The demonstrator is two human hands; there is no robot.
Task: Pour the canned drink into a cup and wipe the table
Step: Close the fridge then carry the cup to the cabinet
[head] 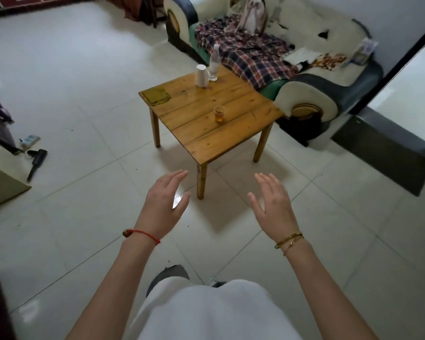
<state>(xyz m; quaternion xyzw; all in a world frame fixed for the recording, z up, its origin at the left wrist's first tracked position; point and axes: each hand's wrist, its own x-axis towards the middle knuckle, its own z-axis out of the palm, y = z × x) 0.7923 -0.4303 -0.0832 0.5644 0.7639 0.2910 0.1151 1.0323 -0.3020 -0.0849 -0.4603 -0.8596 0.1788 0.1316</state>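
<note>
A small wooden table (194, 133) stands ahead of me on the tiled floor. Near its middle sits a little clear cup (219, 114) holding amber liquid. At the far edge stand a white container (202, 75) and a clear plastic bottle (214, 62), side by side. A yellowish cloth (156, 94) lies flat on the far left corner. My left hand (164, 204) and my right hand (271, 202) hover above the floor in front of the table, palms down, fingers apart, holding nothing. No can is visible.
A sofa (312, 77) with a plaid blanket (250, 52) runs behind and to the right of the table. A dark object (36, 163) and a power strip (29, 139) lie on the floor at the left. A dark doorway threshold (388, 153) is at the right.
</note>
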